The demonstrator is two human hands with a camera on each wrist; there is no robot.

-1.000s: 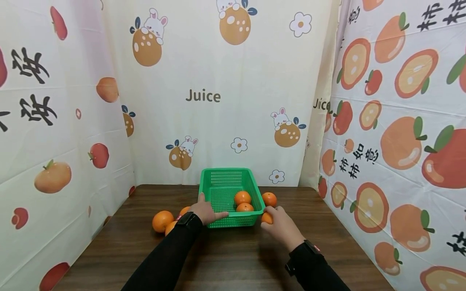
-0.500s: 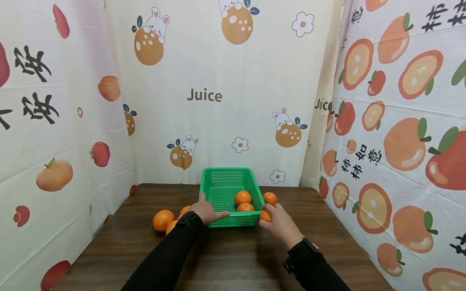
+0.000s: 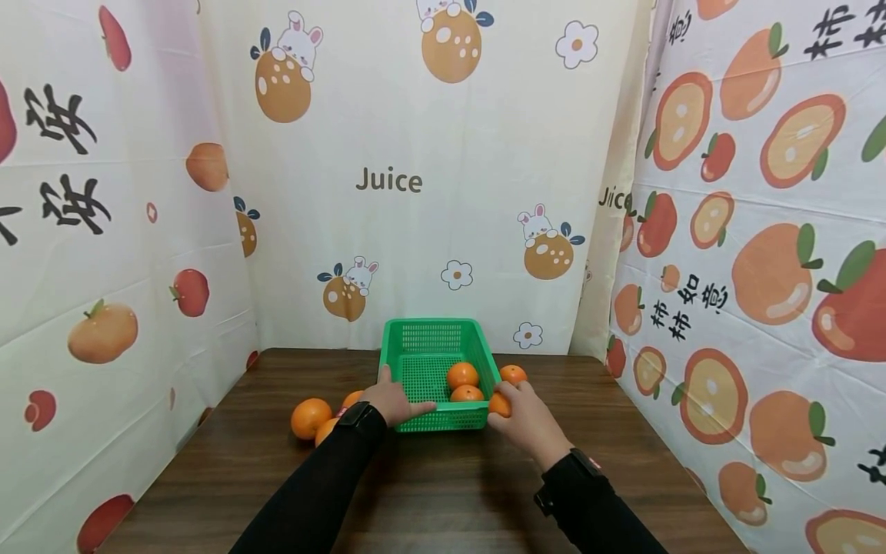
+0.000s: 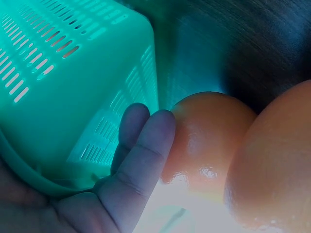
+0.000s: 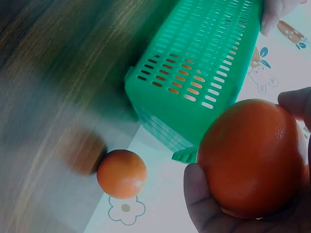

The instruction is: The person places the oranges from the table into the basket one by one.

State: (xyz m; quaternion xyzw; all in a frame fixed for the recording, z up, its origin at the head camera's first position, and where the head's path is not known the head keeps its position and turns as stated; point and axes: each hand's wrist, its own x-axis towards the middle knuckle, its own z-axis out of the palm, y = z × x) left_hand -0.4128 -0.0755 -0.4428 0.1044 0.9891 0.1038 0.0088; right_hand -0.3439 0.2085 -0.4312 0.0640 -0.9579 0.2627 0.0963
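Note:
A green plastic basket (image 3: 443,419) with slotted walls stands on the table, and two oranges (image 3: 462,375) lie in its right half. My left hand (image 3: 389,404) rests on its near left corner, thumb straight along the front rim and fingers extended down the left side. In the left wrist view those fingers (image 4: 146,150) lie between the basket wall and an orange (image 4: 214,131). My right hand (image 3: 531,423) grips another orange (image 5: 252,158) between thumb and fingers, right at the basket's near right corner. The palm side is partly hidden in the head view.
Several oranges (image 3: 311,419) sit on the dark wooden table (image 3: 429,492) left of the basket, partly behind my left wrist. One more orange (image 3: 513,375) lies just right of the basket. Printed cloth walls (image 3: 415,231) enclose the table's back and sides.
My right hand has moved slightly left with its orange, closer to the basket's near right corner. The left hand and the basket stay about where they were.

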